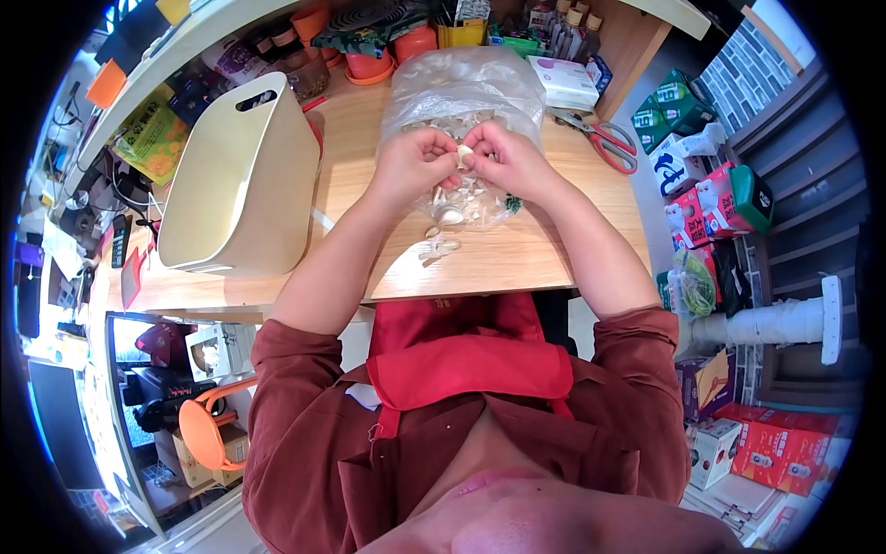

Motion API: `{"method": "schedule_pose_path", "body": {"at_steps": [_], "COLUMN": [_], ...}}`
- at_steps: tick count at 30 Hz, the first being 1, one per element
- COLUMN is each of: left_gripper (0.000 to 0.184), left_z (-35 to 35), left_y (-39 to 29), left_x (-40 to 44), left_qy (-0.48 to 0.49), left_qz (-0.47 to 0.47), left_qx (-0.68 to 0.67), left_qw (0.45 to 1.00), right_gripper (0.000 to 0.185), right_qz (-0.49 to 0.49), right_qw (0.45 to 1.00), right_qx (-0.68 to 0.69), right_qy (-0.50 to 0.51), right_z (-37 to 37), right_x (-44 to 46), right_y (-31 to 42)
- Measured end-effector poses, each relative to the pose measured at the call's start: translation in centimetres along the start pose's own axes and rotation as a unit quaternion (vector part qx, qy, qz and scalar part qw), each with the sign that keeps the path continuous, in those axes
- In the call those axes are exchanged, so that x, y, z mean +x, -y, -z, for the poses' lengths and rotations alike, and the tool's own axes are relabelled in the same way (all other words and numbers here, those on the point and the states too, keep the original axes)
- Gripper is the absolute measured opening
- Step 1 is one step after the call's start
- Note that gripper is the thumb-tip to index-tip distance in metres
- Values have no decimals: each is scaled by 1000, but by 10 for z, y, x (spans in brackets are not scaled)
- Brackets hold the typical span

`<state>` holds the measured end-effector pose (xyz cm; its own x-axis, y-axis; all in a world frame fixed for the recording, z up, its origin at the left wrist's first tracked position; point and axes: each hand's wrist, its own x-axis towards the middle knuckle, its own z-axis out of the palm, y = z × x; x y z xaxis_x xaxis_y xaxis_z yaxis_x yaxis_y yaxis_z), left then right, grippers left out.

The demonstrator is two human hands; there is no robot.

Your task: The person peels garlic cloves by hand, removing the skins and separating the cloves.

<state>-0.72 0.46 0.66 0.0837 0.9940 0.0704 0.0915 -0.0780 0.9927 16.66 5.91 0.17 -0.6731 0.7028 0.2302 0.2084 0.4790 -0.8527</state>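
Observation:
Between the fingertips of both hands is a small pale garlic clove (pixel 463 155). My left hand (pixel 413 169) pinches it from one side, its fingers curled. My right hand (pixel 509 166) grips it from the other side with thumb and forefinger. Beneath the hands lies a clear plastic bag (pixel 466 78), with papery garlic skins (pixel 475 205) scattered on its near part. A few loose pale pieces (pixel 437 247) rest on the wooden table (pixel 489 268) just in front of the bag.
A tall cream bin (pixel 208 185) stands at the left of the table. Red-handled scissors (pixel 614 148) lie at the right, near a white box (pixel 565 83). Orange pots (pixel 369 66) and small bottles (pixel 565 32) line the back. Stacked cartons (pixel 711 208) stand beyond the right edge.

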Motion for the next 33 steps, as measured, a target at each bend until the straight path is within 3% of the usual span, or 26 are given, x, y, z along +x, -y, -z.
{"method": "schedule_pose_path", "body": {"at_steps": [23, 33], "left_gripper": [7, 5], "left_z": [0, -1], "left_y": [0, 1], "left_x": [-3, -4], "left_qy": [12, -20], "left_qz": [3, -9], "left_qx": [-17, 47], "left_qw": [1000, 999], "right_gripper": [20, 15], "right_qz": [-15, -36], "right_qw": [999, 996], "right_qx": [36, 60], "right_qy": [27, 61], "right_z": [0, -1], "right_x": [0, -1], "right_y": [-1, 3]}}
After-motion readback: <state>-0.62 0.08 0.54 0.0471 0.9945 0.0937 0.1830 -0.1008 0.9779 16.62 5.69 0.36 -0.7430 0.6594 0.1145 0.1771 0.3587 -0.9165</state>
